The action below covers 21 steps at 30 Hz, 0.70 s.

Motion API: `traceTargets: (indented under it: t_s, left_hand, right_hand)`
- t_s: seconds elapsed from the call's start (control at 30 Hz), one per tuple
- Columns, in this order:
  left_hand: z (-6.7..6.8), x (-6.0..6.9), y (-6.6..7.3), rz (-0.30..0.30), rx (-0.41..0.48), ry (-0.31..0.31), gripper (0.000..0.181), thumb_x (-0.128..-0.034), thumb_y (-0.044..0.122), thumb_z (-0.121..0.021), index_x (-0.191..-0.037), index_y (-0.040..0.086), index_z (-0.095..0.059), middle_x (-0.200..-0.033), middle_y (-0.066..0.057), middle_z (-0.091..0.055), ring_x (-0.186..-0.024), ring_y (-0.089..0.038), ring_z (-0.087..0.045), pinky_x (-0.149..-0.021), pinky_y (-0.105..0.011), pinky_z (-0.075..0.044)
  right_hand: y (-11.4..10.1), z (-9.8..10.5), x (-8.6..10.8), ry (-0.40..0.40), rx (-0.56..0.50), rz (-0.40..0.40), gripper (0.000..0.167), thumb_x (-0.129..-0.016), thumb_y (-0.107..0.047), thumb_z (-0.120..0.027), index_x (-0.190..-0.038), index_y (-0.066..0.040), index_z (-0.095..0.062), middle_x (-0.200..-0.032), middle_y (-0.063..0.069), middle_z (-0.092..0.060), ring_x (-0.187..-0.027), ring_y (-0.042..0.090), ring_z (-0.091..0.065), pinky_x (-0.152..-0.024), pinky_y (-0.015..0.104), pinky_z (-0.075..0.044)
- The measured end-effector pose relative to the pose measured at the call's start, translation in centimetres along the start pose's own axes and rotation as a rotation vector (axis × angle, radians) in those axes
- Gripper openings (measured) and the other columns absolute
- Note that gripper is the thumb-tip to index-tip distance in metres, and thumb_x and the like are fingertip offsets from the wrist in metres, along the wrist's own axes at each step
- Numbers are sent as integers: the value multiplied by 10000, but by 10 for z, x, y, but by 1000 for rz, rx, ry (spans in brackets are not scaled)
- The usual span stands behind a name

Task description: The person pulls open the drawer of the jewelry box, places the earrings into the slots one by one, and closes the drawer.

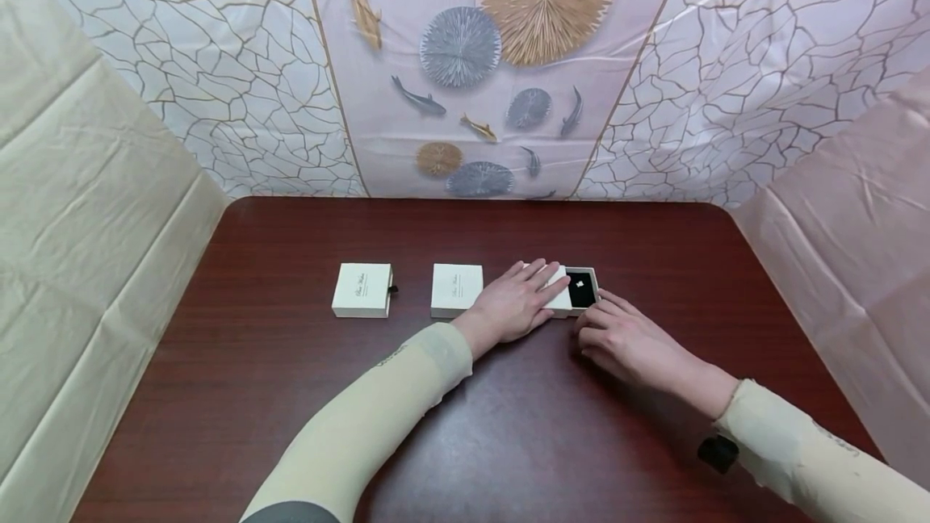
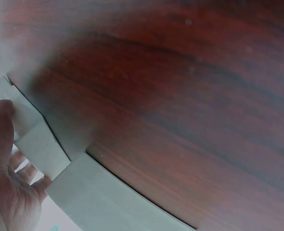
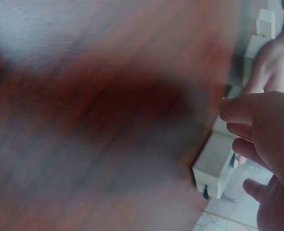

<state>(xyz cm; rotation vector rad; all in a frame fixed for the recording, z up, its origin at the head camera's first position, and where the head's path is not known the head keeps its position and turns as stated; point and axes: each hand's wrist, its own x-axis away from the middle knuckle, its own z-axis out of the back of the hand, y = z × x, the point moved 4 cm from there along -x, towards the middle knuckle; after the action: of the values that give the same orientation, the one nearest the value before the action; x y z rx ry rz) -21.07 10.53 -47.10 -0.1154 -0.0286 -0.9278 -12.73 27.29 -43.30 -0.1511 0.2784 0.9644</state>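
On the right of the row, a white box sleeve [image 1: 558,303] has its drawer [image 1: 596,279] slid out to the right. Inside is a black insert [image 1: 582,297] bearing a small, shiny, clover-shaped piece [image 1: 580,284]. My left hand [image 1: 512,303] rests across the sleeve with fingers spread. Beside the drawer's outer near corner is my right hand [image 1: 628,339], its fingers loosely bent; nothing can be seen in its grasp. The right wrist view shows the drawer's end with a dark pull tab [image 3: 205,192], near the fingertips.
A closed white box [image 1: 456,289] stands just left of my left hand. Farther left lies another closed white box [image 1: 361,290] with printed lettering and a black tab [image 1: 394,290] on its right side. Everything sits on a dark red wooden table [image 1: 305,394], with patterned cloth [image 1: 465,115] behind.
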Motion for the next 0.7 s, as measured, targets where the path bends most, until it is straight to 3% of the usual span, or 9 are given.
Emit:
traceTargets:
  t_s: [0.2,0.3,0.47,0.7]
  left_hand:
    - [1,0,0,-3,2,0,623,-1166,468,-344,-1732,253,-196,-1796,-33,-161,-1649,-219,-177,-1327,-393,-198]
    - [2,0,1,-4,-5,1,624,-1165,470,-347,-1731,253,-200,-1794,-35,-167,-1647,-220,-184,-1326,-393,-201]
    - [1,0,1,-7,-8,9,621,-1165,466,-355,-1730,252,-213,-1790,-37,-188,-1644,-223,-200,-1323,-394,-213]
    - [2,0,0,-8,-10,6,623,-1165,471,-349,-1731,251,-208,-1792,-36,-183,-1645,-222,-194,-1323,-396,-212]
  right_hand:
    - [11,17,-4,1,-111,-105,245,-789,-28,-888,-888,-193,-736,-1045,-4,-687,-1061,280,-646,-1095,654,-434]
    - [19,24,-8,3,-154,-127,259,-797,-23,-890,-877,-208,-726,-1067,14,-698,-1049,256,-638,-1037,591,-486]
    - [35,33,-15,-8,-148,-110,293,-776,-35,-921,-830,-231,-710,-1104,68,-708,-1011,257,-627,-848,477,-539]
    - [58,41,-25,-81,-148,-147,327,-799,-45,-916,-779,-254,-666,-1127,105,-705,-1024,326,-631,-846,528,-537]
